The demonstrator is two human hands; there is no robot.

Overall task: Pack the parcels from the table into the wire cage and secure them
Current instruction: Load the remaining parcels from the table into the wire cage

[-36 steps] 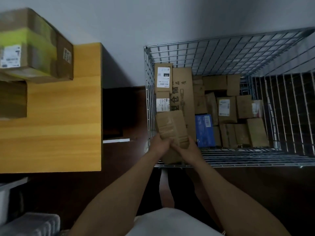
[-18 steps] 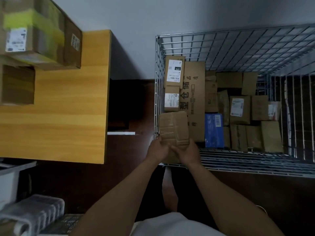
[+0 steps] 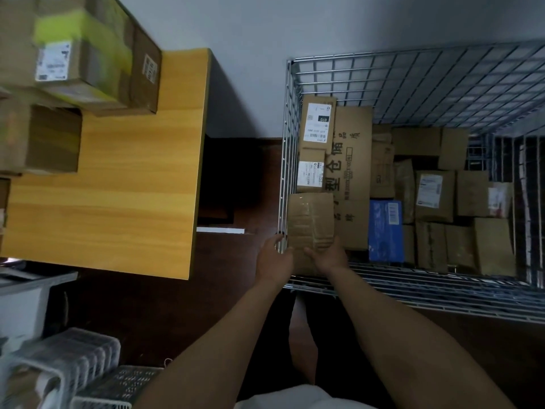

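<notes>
A taped brown parcel [image 3: 310, 222] stands in the near left corner of the wire cage [image 3: 413, 59]. My right hand [image 3: 326, 255] grips its near end, fingers curled round it. My left hand [image 3: 272, 256] is at the cage's left corner, fingers touching the parcel's left edge and the wire. Several cardboard parcels fill the cage, among them a large printed carton [image 3: 351, 160] and a blue box [image 3: 385, 230]. More parcels wait on the wooden table [image 3: 118, 196]: a green-taped box [image 3: 76, 51] and a plain box [image 3: 44, 140].
The cage's near wire wall [image 3: 442, 290] lies between me and the parcels. A dark floor gap [image 3: 236, 178] separates table and cage. White plastic baskets and a bin [image 3: 59, 361] sit at the lower left. A grey wall stands behind.
The parcel has gone lower into the cage's near left corner, upright against the left wall. My left hand has slid to the parcel's edge at the wire. The view has shifted.
</notes>
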